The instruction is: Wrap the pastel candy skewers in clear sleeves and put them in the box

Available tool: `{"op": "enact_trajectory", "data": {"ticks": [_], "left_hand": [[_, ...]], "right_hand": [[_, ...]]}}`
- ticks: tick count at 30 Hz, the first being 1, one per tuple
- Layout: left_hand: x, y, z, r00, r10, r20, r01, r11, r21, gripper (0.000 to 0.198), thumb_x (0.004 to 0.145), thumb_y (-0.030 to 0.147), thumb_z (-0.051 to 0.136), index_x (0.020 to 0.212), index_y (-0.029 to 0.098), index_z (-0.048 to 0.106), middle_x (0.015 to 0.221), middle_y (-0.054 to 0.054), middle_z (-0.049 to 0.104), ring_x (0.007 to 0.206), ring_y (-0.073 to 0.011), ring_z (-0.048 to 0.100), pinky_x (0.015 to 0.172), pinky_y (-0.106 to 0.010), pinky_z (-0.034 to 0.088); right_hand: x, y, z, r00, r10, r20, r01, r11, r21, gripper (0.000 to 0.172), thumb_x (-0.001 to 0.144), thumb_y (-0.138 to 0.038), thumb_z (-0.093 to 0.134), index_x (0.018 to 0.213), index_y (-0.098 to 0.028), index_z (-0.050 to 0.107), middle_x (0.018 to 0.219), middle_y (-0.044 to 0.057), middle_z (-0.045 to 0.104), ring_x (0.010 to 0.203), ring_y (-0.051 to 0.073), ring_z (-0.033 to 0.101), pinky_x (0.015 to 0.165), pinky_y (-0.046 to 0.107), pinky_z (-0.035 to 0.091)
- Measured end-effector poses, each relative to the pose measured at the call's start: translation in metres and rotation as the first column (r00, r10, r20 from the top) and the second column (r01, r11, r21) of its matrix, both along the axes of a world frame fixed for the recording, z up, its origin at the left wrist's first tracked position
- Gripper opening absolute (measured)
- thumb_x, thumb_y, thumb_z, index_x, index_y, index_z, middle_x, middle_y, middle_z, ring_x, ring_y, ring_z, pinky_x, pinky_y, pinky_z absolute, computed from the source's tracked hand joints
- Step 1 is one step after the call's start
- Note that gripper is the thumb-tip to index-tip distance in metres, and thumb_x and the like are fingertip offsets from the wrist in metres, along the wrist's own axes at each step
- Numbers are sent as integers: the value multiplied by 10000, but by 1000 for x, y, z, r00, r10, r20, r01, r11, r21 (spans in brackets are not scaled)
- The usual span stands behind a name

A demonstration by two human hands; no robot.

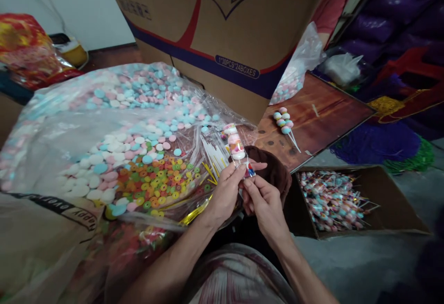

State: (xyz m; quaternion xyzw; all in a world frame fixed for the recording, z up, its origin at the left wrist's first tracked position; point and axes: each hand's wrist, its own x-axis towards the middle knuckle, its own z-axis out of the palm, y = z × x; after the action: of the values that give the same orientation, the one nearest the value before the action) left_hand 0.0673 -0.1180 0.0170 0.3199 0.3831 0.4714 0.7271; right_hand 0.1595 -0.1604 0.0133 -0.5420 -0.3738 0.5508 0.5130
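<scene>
A candy stick in a clear wrapper (pixel 236 143), with pink, white and orange pieces stacked along it, points away from me in the middle of the view. My left hand (pixel 227 186) pinches it near its lower end. Close against it, my right hand (pixel 263 197) has thumb and fingers pressed together at the wrapper's gathered bottom edge, where blue and red print shows. Left of my hands lie white sticks (pixel 212 153) and gold twist ties (pixel 194 210). Beyond them, small ring candies (pixel 163 179) and pastel candy discs (pixel 114 149) are heaped on clear plastic.
A large cardboard carton (pixel 208 31) stands at the back. Several unwrapped candy sticks (pixel 283 121) lie on the brown board (pixel 322 109). At right, an open box (pixel 391 202) holds many wrapped candy sticks. Another person's sleeve (pixel 333 5) shows behind the carton.
</scene>
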Motion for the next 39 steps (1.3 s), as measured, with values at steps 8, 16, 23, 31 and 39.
{"op": "enact_trajectory", "data": {"ticks": [8, 16, 23, 31, 39], "left_hand": [[-15, -9, 10, 981, -71, 181, 72, 997, 0, 302, 821, 393, 678, 1041, 187, 698, 885, -88, 729, 551, -121, 570, 555, -265, 477], [-70, 12, 14, 907, 336, 255, -337, 941, -43, 82, 779, 177, 727, 806, 127, 667, 596, 38, 425, 535, -48, 394, 534, -157, 397], [-90, 19, 1, 879, 469, 87, -462, 883, -83, 203, 766, 224, 744, 725, 148, 560, 579, 68, 368, 483, -38, 308, 466, -147, 310], [-79, 18, 0, 880, 459, 125, -456, 888, -54, 229, 748, 226, 770, 760, 166, 550, 665, 31, 501, 539, -37, 385, 479, -134, 294], [-71, 19, 1, 919, 394, 23, -392, 918, -65, 184, 783, 285, 705, 828, 115, 651, 620, 34, 467, 457, -25, 260, 431, -172, 228]], "right_hand": [[-6, 10, 12, 974, -9, -225, -11, 996, -88, 370, 849, -508, 612, 664, -206, 506, 413, -100, 330, 352, 57, 233, 357, 199, 209], [-34, 26, 0, 557, 216, 802, -389, 921, 23, 217, 923, -214, 487, 773, -199, 642, 781, 45, 646, 702, 163, 575, 593, 253, 368], [-57, 36, -22, 38, 25, 999, -472, 882, -5, 182, 929, -123, 474, 865, -190, 631, 831, 83, 646, 800, 210, 585, 678, 294, 361], [-38, 46, -23, 510, 110, 853, -366, 925, 100, 215, 970, -228, 380, 863, -199, 565, 747, 30, 619, 679, 166, 553, 636, 264, 349], [-30, 55, -20, 756, 154, 636, -285, 952, 109, 152, 891, -268, 462, 797, -202, 563, 685, -4, 568, 598, 136, 497, 601, 253, 370]]}}
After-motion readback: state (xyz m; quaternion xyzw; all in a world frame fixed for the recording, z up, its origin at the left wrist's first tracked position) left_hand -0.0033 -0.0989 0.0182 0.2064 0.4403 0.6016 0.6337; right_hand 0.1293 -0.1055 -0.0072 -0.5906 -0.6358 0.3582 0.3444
